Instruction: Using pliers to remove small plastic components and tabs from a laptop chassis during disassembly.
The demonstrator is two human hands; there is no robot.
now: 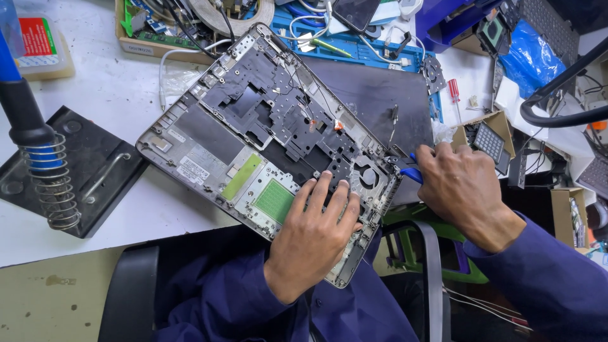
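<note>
1. Laptop chassis (253,133), opened, grey frame with black inner plates and a green patch; lies diagonally across the centre of the frame, its lower corner overhanging the white bench (120,95).
2. Left hand (316,228), lower centre: flat, fingers spread, pressing down on the chassis near its lower right corner; grips nothing.
3. Right hand (459,183), right of centre: closed on a blue-handled tool (410,172), tip at the chassis's right edge.
4. White stickers (193,170), small rectangles, on the chassis's left portion.
5. Dark mat (380,95), behind the chassis, upper centre.
6. Soldering-iron stand (47,177), coiled spring on a black base, left edge.
7. Container with a red-and-green label (38,41), rectangular, upper left corner.
8. Red-handled screwdriver (454,92), upper right.
9. Blue plastic bag (532,57), crumpled, upper right.
</note>
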